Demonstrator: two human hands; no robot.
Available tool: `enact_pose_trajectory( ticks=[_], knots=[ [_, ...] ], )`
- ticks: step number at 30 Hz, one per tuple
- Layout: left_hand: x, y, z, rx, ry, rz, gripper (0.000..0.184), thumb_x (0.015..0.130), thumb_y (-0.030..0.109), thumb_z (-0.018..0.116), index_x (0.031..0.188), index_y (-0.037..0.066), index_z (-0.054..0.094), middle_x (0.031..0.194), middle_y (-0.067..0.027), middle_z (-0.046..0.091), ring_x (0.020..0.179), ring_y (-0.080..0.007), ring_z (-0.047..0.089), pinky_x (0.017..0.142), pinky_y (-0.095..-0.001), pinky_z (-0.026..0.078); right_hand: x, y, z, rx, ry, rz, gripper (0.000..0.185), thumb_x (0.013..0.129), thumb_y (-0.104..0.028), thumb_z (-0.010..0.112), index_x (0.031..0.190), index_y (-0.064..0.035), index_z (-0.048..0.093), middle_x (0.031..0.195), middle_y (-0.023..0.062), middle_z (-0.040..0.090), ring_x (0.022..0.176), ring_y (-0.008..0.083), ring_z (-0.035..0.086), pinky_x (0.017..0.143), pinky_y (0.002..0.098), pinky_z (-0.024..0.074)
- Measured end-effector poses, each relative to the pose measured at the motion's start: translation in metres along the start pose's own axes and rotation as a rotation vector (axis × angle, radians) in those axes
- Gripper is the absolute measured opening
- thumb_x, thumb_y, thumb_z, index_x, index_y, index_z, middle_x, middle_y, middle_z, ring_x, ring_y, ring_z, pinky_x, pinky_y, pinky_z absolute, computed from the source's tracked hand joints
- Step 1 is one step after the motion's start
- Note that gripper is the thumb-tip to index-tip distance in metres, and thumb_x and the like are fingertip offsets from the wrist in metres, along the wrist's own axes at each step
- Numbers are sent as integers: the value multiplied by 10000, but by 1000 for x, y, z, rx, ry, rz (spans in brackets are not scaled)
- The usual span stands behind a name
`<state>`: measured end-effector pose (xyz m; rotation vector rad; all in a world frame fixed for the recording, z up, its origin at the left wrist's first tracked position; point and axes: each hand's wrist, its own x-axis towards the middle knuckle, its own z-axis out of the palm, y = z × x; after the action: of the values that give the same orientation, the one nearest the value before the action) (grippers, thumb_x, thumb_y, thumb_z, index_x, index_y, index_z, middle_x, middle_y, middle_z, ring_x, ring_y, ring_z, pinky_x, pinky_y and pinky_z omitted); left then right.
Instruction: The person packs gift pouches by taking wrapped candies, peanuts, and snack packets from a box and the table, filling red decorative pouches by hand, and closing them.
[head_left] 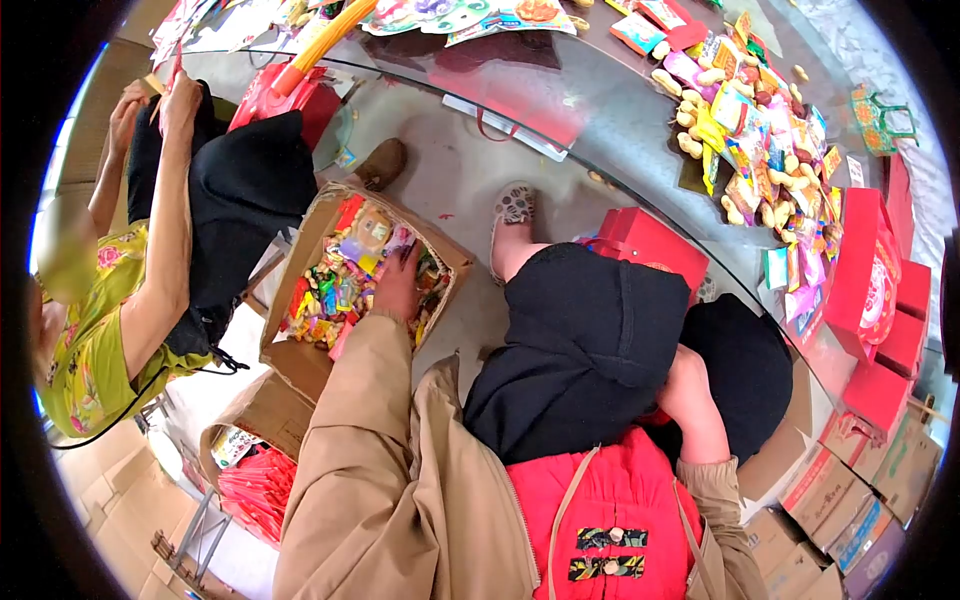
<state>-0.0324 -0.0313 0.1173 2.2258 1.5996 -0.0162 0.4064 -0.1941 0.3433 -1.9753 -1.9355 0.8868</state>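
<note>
Candy in mixed bright wrappers (pixel 330 290) fills an open brown cardboard box (pixel 298 366) on the person's left. The left hand (pixel 396 288), the nearer one, is in the box, its fingers against the pile, most candy lying leftward of them; whether they hold any, I cannot tell. The box's long axis runs away from the body; the pieces point every way. The right hand (pixel 692 388) rests well apart beside a black-clad thigh (pixel 590 340), fingers hidden, state unclear.
</note>
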Motion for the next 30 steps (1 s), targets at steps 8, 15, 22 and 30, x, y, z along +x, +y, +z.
enact_pose_trajectory(
  ticks=[8, 15, 22, 30],
  knots=[
    [30, 3, 8, 214, -242, 79, 502, 865, 60, 537, 1367, 72, 506, 1474, -171, 419, 1275, -376, 479, 1008, -431, 483, -1, 4, 2, -1, -18, -1, 319, 678, -2, 663, 995, -41, 652, 927, 206, 672, 890, 432, 640, 768, 484, 530],
    [-17, -11, 29, -46, -225, -1, 525, 858, 71, 563, 1377, 59, 483, 1408, -203, 452, 1209, -399, 508, 990, -448, 488, 1, -2, -2, -34, -35, 5, 274, 692, -41, 676, 963, -41, 640, 915, 200, 671, 881, 432, 642, 757, 481, 532],
    [-47, -6, 17, -176, -273, -72, 657, 827, 63, 619, 1450, 94, 412, 1371, -223, 455, 1216, -411, 499, 985, -465, 483, 2, -6, -2, -34, -26, 21, 267, 688, -34, 684, 951, -40, 637, 904, 197, 670, 875, 430, 644, 751, 478, 532],
    [-10, 4, 12, 76, -122, 261, 635, 791, 82, 645, 1406, 133, 496, 1409, -199, 460, 1240, -399, 484, 1007, -452, 478, 0, 2, 3, -28, -31, 24, 307, 671, -22, 684, 974, -45, 643, 941, 203, 676, 906, 433, 644, 782, 482, 533]
  ],
)
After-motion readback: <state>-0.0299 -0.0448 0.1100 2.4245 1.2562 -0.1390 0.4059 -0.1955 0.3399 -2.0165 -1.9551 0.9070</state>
